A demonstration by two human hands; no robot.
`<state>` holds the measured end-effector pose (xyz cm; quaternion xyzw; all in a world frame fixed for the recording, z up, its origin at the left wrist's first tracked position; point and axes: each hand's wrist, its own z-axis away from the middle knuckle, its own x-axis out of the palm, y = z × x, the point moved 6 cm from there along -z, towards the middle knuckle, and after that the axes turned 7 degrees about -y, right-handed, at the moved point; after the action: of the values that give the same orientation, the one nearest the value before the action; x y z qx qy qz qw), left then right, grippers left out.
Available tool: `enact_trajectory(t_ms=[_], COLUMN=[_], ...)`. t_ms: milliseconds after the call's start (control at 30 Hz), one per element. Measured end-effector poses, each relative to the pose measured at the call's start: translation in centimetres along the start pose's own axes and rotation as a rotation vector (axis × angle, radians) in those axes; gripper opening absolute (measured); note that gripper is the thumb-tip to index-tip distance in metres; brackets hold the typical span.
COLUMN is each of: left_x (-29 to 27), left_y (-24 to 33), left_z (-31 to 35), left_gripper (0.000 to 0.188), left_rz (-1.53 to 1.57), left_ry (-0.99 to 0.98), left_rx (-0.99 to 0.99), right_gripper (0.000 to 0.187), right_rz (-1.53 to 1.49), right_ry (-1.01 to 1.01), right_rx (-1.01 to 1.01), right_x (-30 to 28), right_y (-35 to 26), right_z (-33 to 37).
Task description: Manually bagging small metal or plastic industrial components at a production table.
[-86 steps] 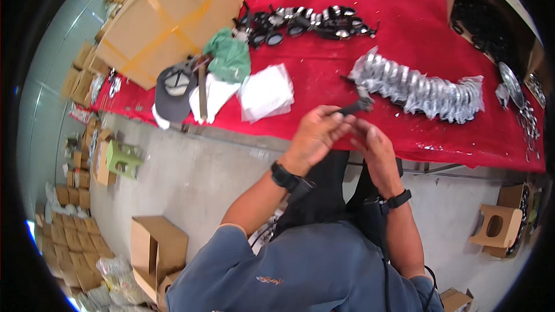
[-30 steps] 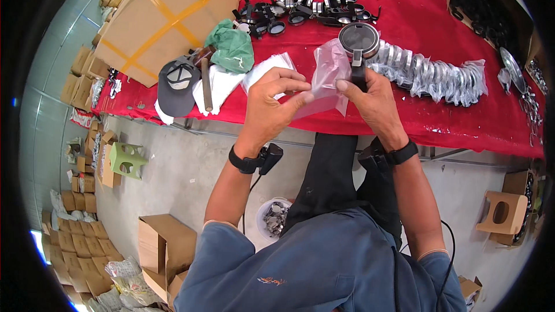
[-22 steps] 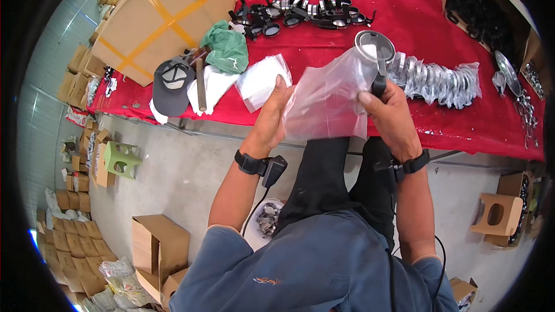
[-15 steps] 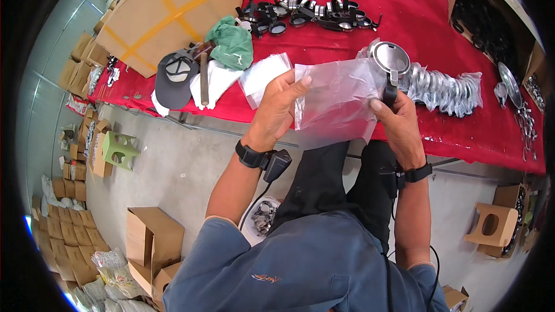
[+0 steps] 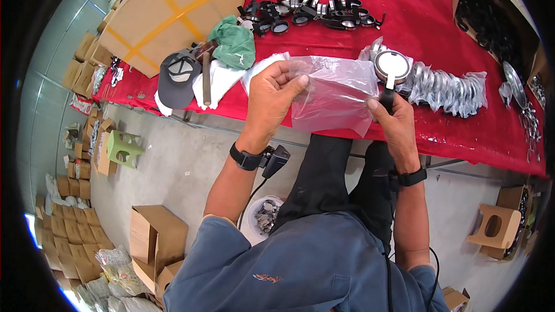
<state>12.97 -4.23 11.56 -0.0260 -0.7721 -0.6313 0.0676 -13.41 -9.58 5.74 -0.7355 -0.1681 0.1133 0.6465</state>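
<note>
Bag (image 5: 332,95), likely light, limp and slippery, seems best held by its edges: left hand (image 5: 272,93) pinches its left edge, right hand (image 5: 399,126) its right plus a disc (image 5: 393,65) by its handle (image 5: 387,98).

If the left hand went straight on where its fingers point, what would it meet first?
The clear bag it holds; beyond that, probably the round black-handled piece in the right hand, though depth is unclear.
</note>
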Motion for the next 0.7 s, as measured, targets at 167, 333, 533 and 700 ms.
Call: enact_trajectory(t_ms=[167,333,533,700], left_x=[-0.5,0.4,3.4,3.2], left_y=[-0.4,-1.9,-2.9,-4.0], left_z=[-0.4,-0.4,0.7,0.6], left_gripper=[0.036,0.051,0.056,0.040], left_rz=[-0.125,0.045,0.042,0.086], left_ry=[0.009,-0.005,-0.173,0.021], left_rx=[0.011,-0.058,-0.113,-0.026], right_gripper=[0.028,0.032,0.037,0.051], right_rz=[0.106,0.037,-0.093,-0.451], right_ry=[0.016,0.050,0.032,0.039], right_rx=[0.024,0.023,0.042,0.051], right_x=[0.2,0.6,0.4,0.4], right_y=[-0.7,-1.3,0.4,2.8], right_z=[-0.1,-0.4,-0.5,0.2])
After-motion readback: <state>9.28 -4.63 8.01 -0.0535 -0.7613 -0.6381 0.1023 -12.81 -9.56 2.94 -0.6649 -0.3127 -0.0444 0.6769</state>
